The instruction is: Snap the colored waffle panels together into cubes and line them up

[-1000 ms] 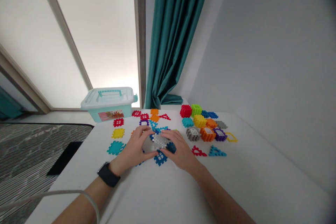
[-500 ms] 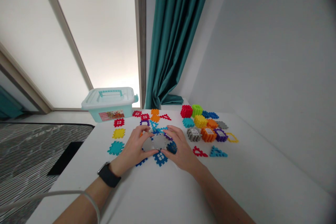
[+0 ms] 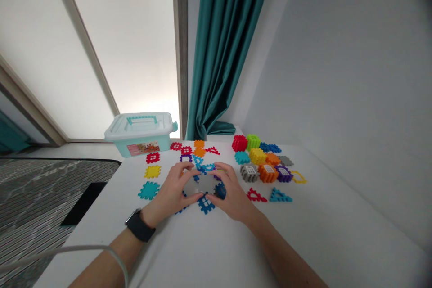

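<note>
Between both hands is a grey square interlocking tile (image 3: 206, 183) with notched edges. My left hand (image 3: 174, 186), a dark watch on its wrist, grips the tile's left side with thumb and fingertips. On the opposite side, my right hand (image 3: 233, 193) pinches it the same way. Close in front lies a blue window tile (image 3: 206, 204). A dark blue piece (image 3: 220, 190) shows beside my right thumb, and light blue pieces (image 3: 198, 160) lie just beyond the fingers. My hands partly cover several other pieces, including purple ones.
A lidded teal box (image 3: 145, 137) stands at the back left. Red, yellow and teal tiles (image 3: 149, 190) lie left of my hands. Coloured tile stacks (image 3: 258, 156) stand to the right, with red and blue triangles (image 3: 280, 195) before them. A pale cable (image 3: 111, 250) crosses the lower left.
The grey tile has tilted or shifted very slightly between my fingers. Both hands keep nearly the same place and grip.
</note>
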### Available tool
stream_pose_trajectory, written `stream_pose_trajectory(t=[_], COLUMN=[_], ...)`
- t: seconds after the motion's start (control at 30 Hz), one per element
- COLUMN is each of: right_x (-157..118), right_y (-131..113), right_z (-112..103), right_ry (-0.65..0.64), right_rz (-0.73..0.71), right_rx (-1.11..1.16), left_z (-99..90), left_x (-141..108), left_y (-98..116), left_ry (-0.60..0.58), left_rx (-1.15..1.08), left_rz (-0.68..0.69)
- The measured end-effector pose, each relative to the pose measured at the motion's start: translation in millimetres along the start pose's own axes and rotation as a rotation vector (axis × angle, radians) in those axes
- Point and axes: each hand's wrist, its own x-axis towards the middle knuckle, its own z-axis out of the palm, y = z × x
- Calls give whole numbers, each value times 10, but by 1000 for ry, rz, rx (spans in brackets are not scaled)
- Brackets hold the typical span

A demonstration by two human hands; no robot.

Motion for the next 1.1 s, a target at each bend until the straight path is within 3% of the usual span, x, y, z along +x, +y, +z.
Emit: stream_pose_trajectory(t=[0.43,0.7,0.87,1.1], right_x=[-10,-4,2,-19], right_y=[24,64,42,31], right_z=[113,133,91,36], right_ry=[85,84,77,-59], right_rz=[66,58,55,42], right_rx=[76,49,17,-33], left_z=[1,13,-3,-29], left_x=[38,61,29,4], left_y=[31,-95,-157,-147], left_ry=[23,77,53,-41], left_rx=[-73,-97,16,93], left_rz=[-64,-152,-93,23])
